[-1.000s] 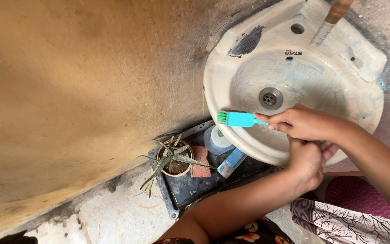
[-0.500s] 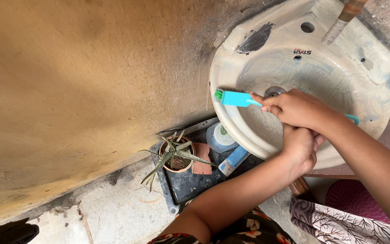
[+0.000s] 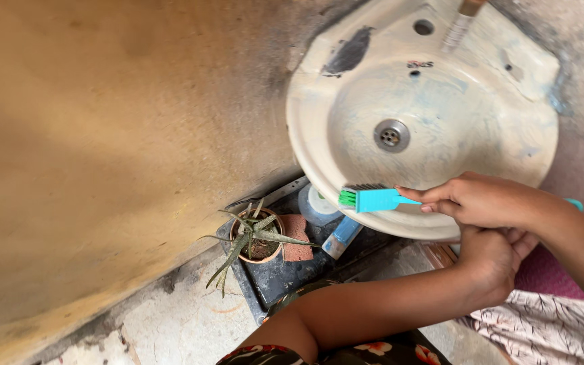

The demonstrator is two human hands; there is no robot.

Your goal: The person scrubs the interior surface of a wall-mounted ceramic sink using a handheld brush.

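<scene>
The brush (image 3: 373, 199) is turquoise plastic with a flat rectangular head and a short tuft of green bristles at its far end; its handle narrows toward the grip and a turquoise tip shows again past the wrist at the right. It lies nearly level over the near rim of the sink (image 3: 312, 145), bristles pointing left, at the rim's front edge. The right hand (image 3: 484, 199) is closed around the handle, index finger stretched along it. The left hand (image 3: 495, 260) sits just beneath the right one, fingers curled against the underside of the sink's front edge; whether it grips anything there cannot be told.

The sink is a cream, round-bowled basin, streaked blue-grey and stained, with a dark patch on its back ledge and a metal drain (image 3: 391, 135) in the middle; the bowl holds nothing else. Below it, a dark tray (image 3: 275, 284) on the floor holds 1 terracotta pot (image 3: 257, 236) with a spiky green plant, a reddish brick piece (image 3: 297, 238), a white bottle (image 3: 320, 205) and a blue-and-white tube (image 3: 341, 238).
</scene>
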